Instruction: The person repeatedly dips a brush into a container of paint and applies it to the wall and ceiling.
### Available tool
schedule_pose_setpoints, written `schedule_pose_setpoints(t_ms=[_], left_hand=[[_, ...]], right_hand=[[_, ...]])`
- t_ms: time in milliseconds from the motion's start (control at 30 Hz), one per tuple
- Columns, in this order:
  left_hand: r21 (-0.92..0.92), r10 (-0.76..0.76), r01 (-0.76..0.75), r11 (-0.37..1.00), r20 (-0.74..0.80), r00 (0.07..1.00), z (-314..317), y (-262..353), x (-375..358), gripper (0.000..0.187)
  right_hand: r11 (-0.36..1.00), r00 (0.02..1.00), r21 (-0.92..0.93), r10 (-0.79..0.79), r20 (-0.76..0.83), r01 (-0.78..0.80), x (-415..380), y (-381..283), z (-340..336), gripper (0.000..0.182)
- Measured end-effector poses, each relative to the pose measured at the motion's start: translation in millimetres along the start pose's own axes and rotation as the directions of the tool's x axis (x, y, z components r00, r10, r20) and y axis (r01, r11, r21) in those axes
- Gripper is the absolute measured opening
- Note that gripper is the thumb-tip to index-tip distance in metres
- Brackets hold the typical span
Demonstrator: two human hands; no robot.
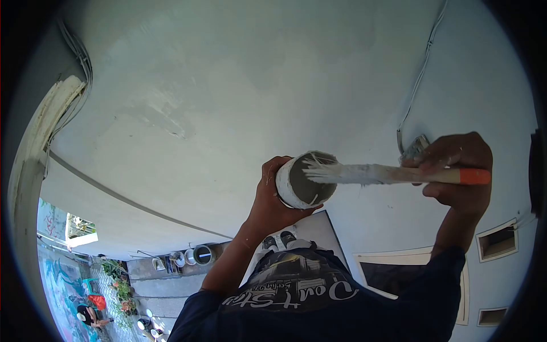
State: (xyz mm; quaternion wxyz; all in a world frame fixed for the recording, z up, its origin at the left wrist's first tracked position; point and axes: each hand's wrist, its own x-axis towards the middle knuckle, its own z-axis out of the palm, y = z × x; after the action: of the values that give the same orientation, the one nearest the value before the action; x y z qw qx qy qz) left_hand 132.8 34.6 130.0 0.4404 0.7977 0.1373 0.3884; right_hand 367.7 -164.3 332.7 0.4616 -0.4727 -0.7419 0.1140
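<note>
My left hand (269,196) is wrapped around a white, paint-smeared round container (307,191), with its open mouth and greyish inside facing me. A paintbrush (370,174) is gripped in my right hand (460,171) by its wooden handle, which ends in an orange tip. Its whitened, splayed bristles overlap the mouth of the container in this view. Close behind the fingers of my right hand, a small paint-stained box (415,149) sits on the wall at the end of a cable.
A pale wall (245,85) fills the view before me. Cables (423,68) run along it, and a whitish pipe (43,125) stands at left. Several buckets (203,255) stand on the ground below. Farther off are potted plants (121,288) and a seated person (88,313).
</note>
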Motion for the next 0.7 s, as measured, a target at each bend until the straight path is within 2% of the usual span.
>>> schedule_pose_setpoints(t_ms=[33, 67, 133, 167, 267, 300, 367, 400, 467, 500, 567, 600, 700], left_hand=[[0.04, -0.001, 0.001, 0.999, 0.006, 1.0, 0, 2, -1, 0.109], [0.08, -0.001, 0.0, 0.997, 0.012, 1.0, 0, 3, -2, 0.108], [0.057, 0.027, -0.026, 0.998, -0.014, 1.0, 2, 9, -2, 0.105], [0.037, 0.057, -0.055, 0.998, -0.042, 0.998, 3, 11, -2, 0.102], [0.032, 0.051, -0.049, 0.998, -0.071, 0.996, 7, 10, -5, 0.102], [0.033, 0.054, -0.051, 0.998, -0.071, 0.996, 7, 13, -5, 0.102], [0.143, 0.038, -0.028, 0.989, -0.065, 0.997, 8, 21, -5, 0.101], [0.143, 0.041, -0.031, 0.989, -0.063, 0.997, 8, 20, -6, 0.101], [0.21, 0.032, -0.015, 0.978, -0.073, 0.997, 8, 17, -7, 0.101], [0.211, 0.037, -0.022, 0.977, -0.07, 0.997, 9, 14, -8, 0.101], [0.053, -0.007, 0.012, 0.999, -0.093, 0.996, 10, 10, -11, 0.101], [0.055, -0.006, 0.011, 0.998, -0.089, 0.996, 10, 11, -12, 0.101], [0.114, 0.026, -0.018, 0.993, -0.07, 0.997, 8, 12, -11, 0.101]], right_hand=[[1.0, 1.0, 0.001, 0.005, 0.002, -0.005, 10, -5, 2, 0.029], [0.995, 0.998, -0.094, -0.022, 0.064, 0.028, 18, -9, 5, 0.029], [0.959, 0.979, -0.277, -0.006, 0.206, 0.064, 30, -19, 14, 0.028], [0.958, 0.979, -0.279, -0.007, 0.206, 0.065, 35, -25, 20, 0.028], [0.893, 0.898, -0.412, 0.021, 0.439, 0.18, 38, -34, 37, 0.03], [0.892, 0.898, -0.413, 0.02, 0.439, 0.182, 37, -32, 41, 0.03], [0.838, 0.869, -0.467, -0.018, 0.495, 0.283, 31, -25, 51, 0.032], [0.826, 0.867, -0.473, -0.036, 0.496, 0.306, 30, -25, 55, 0.027], [0.825, 0.861, -0.472, -0.032, 0.508, 0.31, 27, -24, 60, 0.024], [0.827, 0.852, -0.467, -0.029, 0.523, 0.314, 27, -23, 61, 0.022], [0.82, 0.861, -0.46, -0.076, 0.503, 0.341, 25, -23, 64, 0.021], [0.814, 0.864, -0.45, -0.122, 0.488, 0.368, 24, -22, 65, 0.02], [0.83, 0.859, -0.423, -0.124, 0.497, 0.364, 26, -17, 65, 0.022]])
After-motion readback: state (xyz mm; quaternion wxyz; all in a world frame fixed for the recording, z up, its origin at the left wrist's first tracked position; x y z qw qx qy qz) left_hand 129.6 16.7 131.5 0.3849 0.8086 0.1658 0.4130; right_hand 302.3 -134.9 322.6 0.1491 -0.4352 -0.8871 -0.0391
